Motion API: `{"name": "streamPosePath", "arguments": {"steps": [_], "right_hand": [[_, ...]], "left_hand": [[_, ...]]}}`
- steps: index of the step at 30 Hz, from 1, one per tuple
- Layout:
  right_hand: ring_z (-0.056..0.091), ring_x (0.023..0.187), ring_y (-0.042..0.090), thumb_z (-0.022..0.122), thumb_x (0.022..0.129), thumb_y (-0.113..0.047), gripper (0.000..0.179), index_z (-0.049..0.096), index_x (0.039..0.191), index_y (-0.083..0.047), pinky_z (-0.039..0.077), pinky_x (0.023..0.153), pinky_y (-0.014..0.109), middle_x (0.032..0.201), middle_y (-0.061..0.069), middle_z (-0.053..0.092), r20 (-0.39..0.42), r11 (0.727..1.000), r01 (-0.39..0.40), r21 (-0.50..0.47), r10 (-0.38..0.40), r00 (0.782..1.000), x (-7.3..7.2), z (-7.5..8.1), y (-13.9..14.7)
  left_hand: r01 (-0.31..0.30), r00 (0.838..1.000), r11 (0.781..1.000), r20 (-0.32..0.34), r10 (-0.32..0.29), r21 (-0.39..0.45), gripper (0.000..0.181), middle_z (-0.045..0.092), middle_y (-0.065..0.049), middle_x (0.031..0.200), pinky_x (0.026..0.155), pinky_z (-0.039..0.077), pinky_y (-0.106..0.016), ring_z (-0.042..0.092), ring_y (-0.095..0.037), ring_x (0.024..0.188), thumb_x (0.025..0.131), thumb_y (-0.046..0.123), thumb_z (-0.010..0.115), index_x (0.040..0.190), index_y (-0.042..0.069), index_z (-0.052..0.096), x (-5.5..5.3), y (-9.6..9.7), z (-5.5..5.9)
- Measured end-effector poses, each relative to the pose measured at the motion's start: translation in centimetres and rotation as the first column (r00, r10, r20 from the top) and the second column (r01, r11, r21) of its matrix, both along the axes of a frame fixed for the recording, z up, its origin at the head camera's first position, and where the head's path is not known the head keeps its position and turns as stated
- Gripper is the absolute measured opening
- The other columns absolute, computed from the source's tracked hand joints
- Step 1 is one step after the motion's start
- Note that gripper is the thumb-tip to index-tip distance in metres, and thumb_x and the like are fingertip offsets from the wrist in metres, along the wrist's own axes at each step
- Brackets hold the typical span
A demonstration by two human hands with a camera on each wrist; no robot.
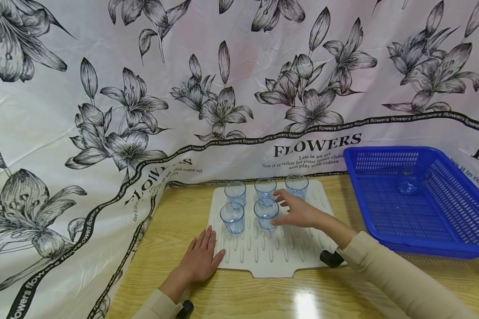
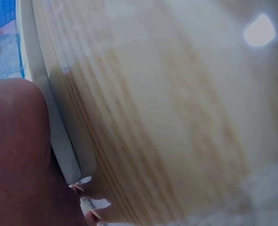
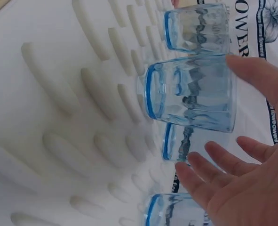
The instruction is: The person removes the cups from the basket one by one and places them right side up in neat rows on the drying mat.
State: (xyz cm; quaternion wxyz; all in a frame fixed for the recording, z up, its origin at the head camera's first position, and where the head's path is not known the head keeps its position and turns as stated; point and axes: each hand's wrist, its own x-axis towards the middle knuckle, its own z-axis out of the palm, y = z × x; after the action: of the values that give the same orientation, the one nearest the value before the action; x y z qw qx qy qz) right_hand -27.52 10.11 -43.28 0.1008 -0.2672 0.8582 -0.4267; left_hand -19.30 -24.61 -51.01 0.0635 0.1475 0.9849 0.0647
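Several clear blue glasses stand on a white ridged draining board (image 1: 259,257). In the front row are a left glass (image 1: 233,221) and a middle glass (image 1: 266,218); behind them stand more, including the back right glass (image 1: 297,188). My right hand (image 1: 299,212) is beside the front middle glass, thumb and fingers spread around its right side. In the right wrist view, the thumb tip is at the top of this glass (image 3: 190,94), while the other fingers (image 3: 195,174) are apart from it. My left hand (image 1: 199,257) lies flat at the board's left edge, fingers extended.
A blue plastic basket (image 1: 383,239) stands on the right of the wooden table (image 1: 171,217), with one glass (image 1: 408,181) inside. A flower-printed cloth (image 1: 223,164) hangs behind the table and down its left side.
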Motion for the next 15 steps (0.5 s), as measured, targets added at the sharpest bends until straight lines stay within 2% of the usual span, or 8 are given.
{"name": "streamPosePath", "arguments": {"steps": [6, 15], "right_hand": [[0.052, 0.129, 0.05, 0.079, 0.09, -0.022, 0.071, 0.043, 0.145, 0.005, 0.046, 0.102, 0.06, 0.141, 0.028, 0.053, -0.103, 0.997, -0.01, 0.073, 0.018, 0.995, 0.5, 0.8, 0.7], [0.055, 0.126, 0.049, 0.076, 0.094, -0.023, 0.061, 0.048, 0.141, 0.004, 0.049, 0.101, 0.057, 0.137, 0.028, 0.057, -0.159, 0.992, 0.036, 0.117, -0.017, 0.987, 0.9, 2.2, 2.0]], "left_hand": [[0.01, 1.0, 1.0, -0.026, -0.009, 0.011, 0.079, 0.011, -0.018, 0.17, 0.122, 0.018, -0.059, 0.014, -0.038, 0.156, 0.109, 0.057, 0.031, 0.162, -0.001, 0.021, -0.1, -0.1, -0.4], [0.008, 1.0, 1.0, -0.025, -0.008, 0.003, 0.079, 0.011, -0.018, 0.17, 0.122, 0.018, -0.059, 0.013, -0.037, 0.156, 0.109, 0.058, 0.029, 0.162, 0.0, 0.021, -0.1, -0.1, -0.4]]}}
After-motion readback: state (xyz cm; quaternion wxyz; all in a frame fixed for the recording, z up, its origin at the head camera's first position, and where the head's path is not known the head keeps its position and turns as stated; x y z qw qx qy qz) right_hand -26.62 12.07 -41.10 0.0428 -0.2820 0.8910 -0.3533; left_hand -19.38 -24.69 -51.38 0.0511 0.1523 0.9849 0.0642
